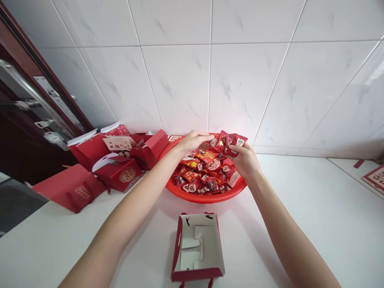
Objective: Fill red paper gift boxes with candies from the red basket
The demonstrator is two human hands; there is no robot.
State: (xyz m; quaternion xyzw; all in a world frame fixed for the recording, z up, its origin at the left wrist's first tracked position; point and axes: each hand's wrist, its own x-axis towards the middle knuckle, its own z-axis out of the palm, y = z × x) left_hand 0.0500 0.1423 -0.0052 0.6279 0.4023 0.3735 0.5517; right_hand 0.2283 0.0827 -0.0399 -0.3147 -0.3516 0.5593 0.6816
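A round red basin (207,198) full of small wrapped candies (207,170) stands against the tiled wall. Over its right rear part, my right hand (246,161) is closed on several red candy packets (231,144). My left hand (195,142) reaches over the basin's left rear part, its fingers stretched toward the packets, with a red wrapper just beneath the fingertips. In front of the basin sits an open red box (198,275) with a pale inside; no candy shows in it.
Several red gift boxes (121,172) stand grouped on the white table (300,200) at the left. Beyond them is a dark door with a metal handle (33,96). A red-printed box (375,180) lies at the right edge.
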